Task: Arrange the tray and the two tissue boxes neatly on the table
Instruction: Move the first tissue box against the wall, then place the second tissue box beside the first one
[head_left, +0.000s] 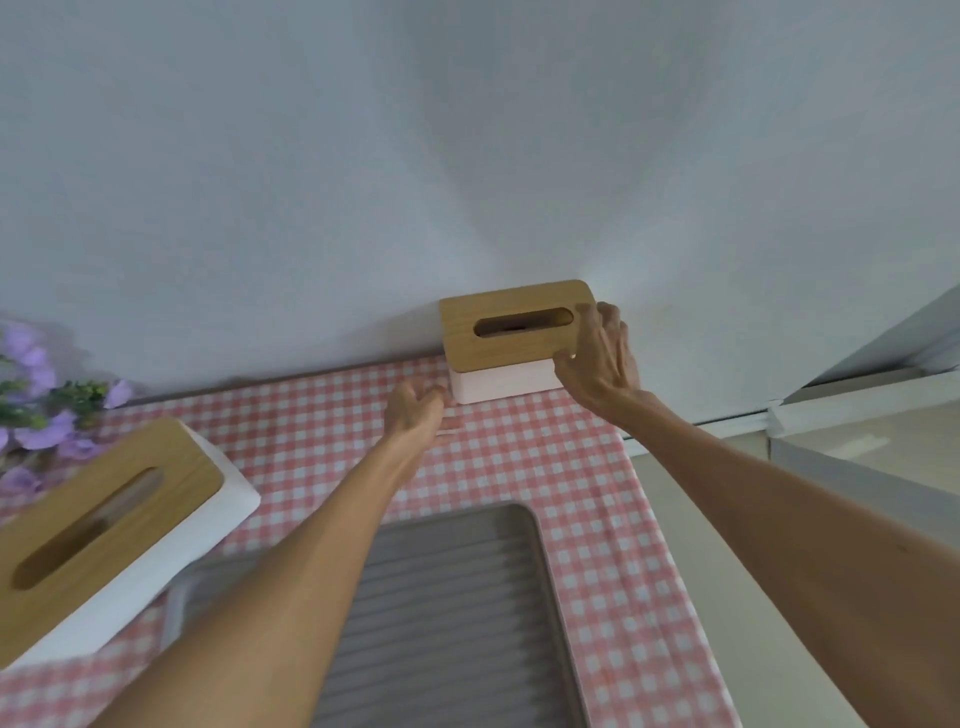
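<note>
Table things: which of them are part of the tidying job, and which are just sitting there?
Part of the job:
far tissue box, right hand on it
near tissue box
grey tray

Just there:
purple flowers
checked tablecloth

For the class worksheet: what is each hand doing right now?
Left hand: open, beside the far tissue box.
Right hand: fingers gripping that box's right end.

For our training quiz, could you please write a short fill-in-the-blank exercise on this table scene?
1. The right hand touches the far tissue box, which stands against the ____.
2. Both boxes have a lid of ____.
3. The grey ribbed tray lies on a cloth with a pink and white ____ pattern.
4. Beside the near tissue box stand ____ flowers.

Missing words: wall; wood; checked; purple
</note>
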